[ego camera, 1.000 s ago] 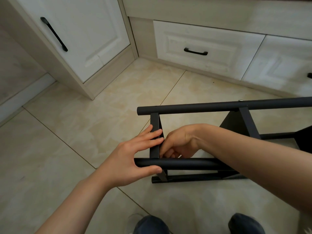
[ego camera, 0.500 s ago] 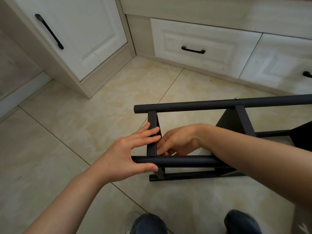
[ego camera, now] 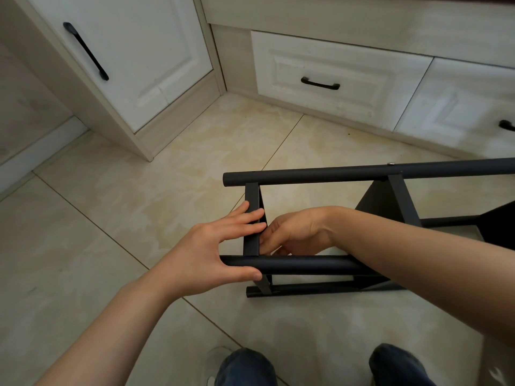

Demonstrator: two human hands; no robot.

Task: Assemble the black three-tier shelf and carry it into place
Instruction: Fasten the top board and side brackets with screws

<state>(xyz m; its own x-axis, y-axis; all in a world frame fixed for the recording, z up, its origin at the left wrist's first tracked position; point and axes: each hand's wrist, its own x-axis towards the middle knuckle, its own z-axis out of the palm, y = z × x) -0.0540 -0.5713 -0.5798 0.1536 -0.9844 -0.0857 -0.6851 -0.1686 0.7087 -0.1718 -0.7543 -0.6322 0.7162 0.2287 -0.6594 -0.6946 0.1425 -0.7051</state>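
The black three-tier shelf (ego camera: 362, 172) lies on its side on the tiled floor, with two round tubes running left to right. My left hand (ego camera: 206, 254) is at its left end. Its straight fingers press across the flat end crossbar (ego camera: 252, 196) and its thumb lies along the near tube (ego camera: 306, 264). My right hand (ego camera: 298, 232) reaches inside the frame just right of that crossbar, fingers curled downward. The near tube hides its fingertips and whatever they touch. A dark shelf panel (ego camera: 376, 201) stands further right.
A white cabinet door (ego camera: 139, 65) with a black handle stands at the back left. White drawers (ego camera: 320, 79) run along the back right. Bare floor tiles (ego camera: 111, 218) lie to the left of the shelf. My two shoes (ego camera: 245, 369) are at the bottom edge.
Both hands stay at the same corner of the shelf. My right hand's fingers have shifted slightly behind the crossbar, and the view has drifted a little.
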